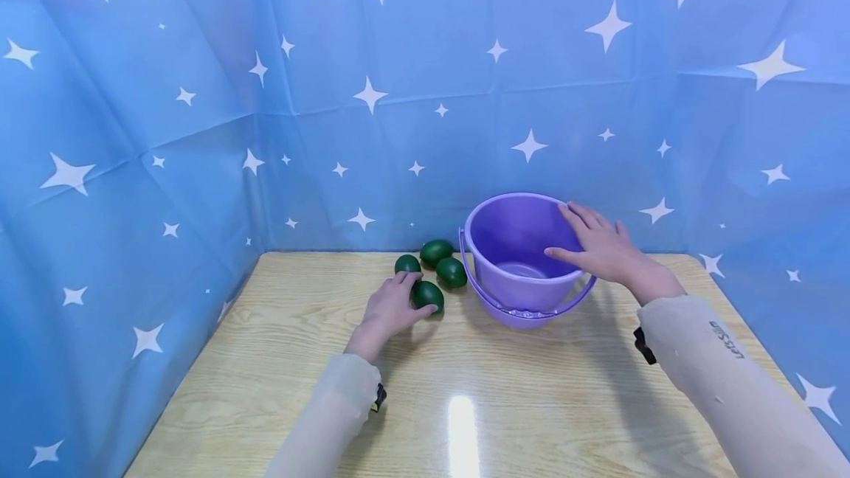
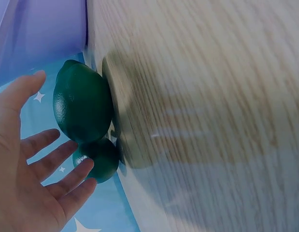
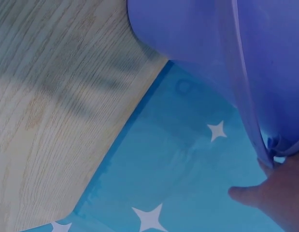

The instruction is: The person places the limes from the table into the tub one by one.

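Several green limes (image 1: pixel 428 297) lie in a loose cluster on the table, left of a purple bucket (image 1: pixel 518 293). My left hand (image 1: pixel 392 307) reaches to the nearest lime, fingers spread and thumb apart. In the left wrist view its fingertips overlap a lime (image 2: pixel 84 104) and another lime (image 2: pixel 106 162) behind it, and nothing is gripped. The bucket stands upright, its mouth leaning toward me in view, with the handle (image 1: pixel 524 313) hanging down at the front. At the bucket's right rim, my right hand (image 1: pixel 600 249) rests with fingers extended, near the handle's joint.
Behind the limes and bucket, a blue star-patterned curtain (image 1: pixel 425 168) meets the table's back edge, and it also runs along both sides. The wood-grain table (image 1: pixel 531 397) carries a bright light reflection in front.
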The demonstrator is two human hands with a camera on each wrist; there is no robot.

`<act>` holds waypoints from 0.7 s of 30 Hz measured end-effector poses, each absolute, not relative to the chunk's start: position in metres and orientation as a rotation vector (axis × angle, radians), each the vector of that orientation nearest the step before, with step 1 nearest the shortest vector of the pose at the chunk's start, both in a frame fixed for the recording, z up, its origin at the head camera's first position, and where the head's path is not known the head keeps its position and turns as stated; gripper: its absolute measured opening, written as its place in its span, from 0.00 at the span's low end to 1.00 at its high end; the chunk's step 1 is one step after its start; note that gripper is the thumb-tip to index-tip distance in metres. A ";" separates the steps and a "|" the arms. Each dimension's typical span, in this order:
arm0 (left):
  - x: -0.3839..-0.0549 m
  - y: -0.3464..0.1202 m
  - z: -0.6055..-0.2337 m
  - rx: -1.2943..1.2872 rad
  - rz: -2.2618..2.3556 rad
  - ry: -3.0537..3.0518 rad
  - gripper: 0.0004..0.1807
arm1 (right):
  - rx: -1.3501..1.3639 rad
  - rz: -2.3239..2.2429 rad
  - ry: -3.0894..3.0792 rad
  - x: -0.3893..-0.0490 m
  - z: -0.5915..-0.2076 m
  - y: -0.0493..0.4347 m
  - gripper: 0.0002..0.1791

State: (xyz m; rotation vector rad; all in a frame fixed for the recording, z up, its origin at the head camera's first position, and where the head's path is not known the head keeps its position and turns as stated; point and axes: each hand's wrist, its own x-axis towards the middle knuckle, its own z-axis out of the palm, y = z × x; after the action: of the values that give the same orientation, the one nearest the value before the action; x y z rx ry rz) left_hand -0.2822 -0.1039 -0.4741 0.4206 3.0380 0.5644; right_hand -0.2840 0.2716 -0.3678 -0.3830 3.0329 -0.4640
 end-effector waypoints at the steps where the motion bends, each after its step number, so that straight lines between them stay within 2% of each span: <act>1: -0.282 -0.104 -0.475 0.419 0.568 3.033 0.42 | -0.386 -0.465 3.035 -0.284 -0.368 0.271 0.56; 21: -0.285 -0.103 -0.481 0.416 0.590 2.999 0.43 | -0.395 -0.473 3.044 -0.287 -0.367 0.267 0.55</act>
State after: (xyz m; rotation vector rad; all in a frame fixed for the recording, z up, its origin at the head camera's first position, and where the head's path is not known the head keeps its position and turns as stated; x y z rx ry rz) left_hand -0.2854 -0.1035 -0.4808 0.4162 2.9993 0.5902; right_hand -0.2874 0.2670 -0.3668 -0.3954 3.0440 -0.4730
